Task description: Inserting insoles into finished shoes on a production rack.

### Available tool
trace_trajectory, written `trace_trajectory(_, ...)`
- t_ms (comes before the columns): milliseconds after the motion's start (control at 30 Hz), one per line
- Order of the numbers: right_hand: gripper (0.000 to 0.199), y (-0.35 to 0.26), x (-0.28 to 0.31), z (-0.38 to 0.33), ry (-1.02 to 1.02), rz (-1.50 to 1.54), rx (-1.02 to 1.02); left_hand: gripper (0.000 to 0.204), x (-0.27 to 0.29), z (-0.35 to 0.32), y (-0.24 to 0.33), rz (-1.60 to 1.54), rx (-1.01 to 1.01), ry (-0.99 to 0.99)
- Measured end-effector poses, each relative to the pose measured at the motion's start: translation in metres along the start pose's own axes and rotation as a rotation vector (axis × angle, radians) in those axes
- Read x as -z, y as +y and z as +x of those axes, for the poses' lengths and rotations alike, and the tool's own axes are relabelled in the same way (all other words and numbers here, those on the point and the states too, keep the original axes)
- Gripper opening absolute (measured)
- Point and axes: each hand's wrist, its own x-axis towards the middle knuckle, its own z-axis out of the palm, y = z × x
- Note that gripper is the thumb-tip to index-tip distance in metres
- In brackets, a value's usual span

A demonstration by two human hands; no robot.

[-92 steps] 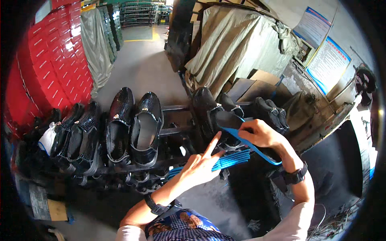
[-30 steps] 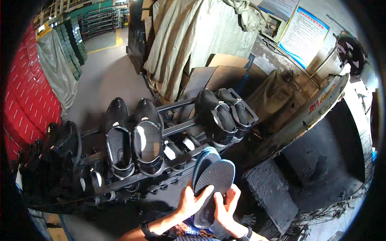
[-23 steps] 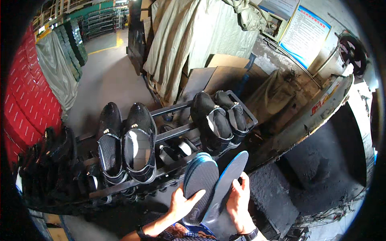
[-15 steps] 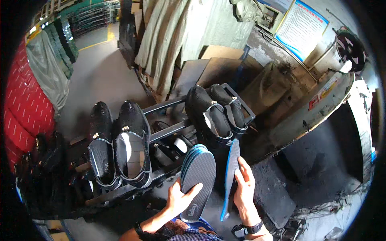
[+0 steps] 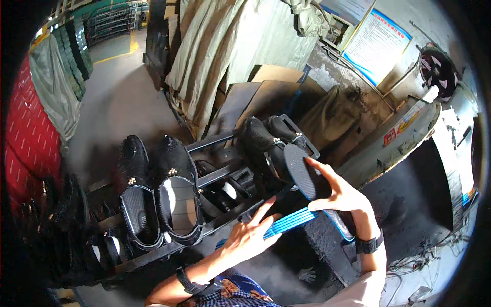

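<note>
My left hand [image 5: 246,239] is closed round a stack of blue-edged insoles [image 5: 292,223], turned edge-on and slanting up to the right. A single dark insole with a blue rim [image 5: 300,168] is in my right hand [image 5: 343,195], whose thumb lies at the stack's right end. That insole stands tilted in front of a pair of black shoes [image 5: 257,134] on the rack and hides part of them. To the left, another pair rests on the rack: one black shoe [image 5: 134,158] has a dark patterned insole inside, while its partner [image 5: 176,156] shows a pale inner base.
The metal rack [image 5: 220,178] carries more black shoes [image 5: 105,245] on a lower level and at far left. Red padded material [image 5: 33,135] stands at the left. A curved machine housing [image 5: 404,135] bounds the right, below a wall fan [image 5: 438,71]. Draped sheeting [image 5: 215,56] stands behind.
The stack has swung from upright to edge-on in my left hand. My right hand has moved up and right, turning the single insole's dark face into view beside the right-hand shoes.
</note>
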Motion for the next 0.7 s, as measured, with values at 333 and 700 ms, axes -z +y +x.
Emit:
trace_trajectory(333, 0.023, -0.004, 0.022, 0.053, -0.210, -0.293, -0.060, 0.040, -0.003, 0.032, -0.002, 0.191, -0.036, -0.018)
trace_trajectory(700, 0.030, 0.001, 0.019, 0.084, -0.418, -0.384, -0.152, 0.039, -0.011, 0.039, -0.002, 0.371, -0.086, 0.105)
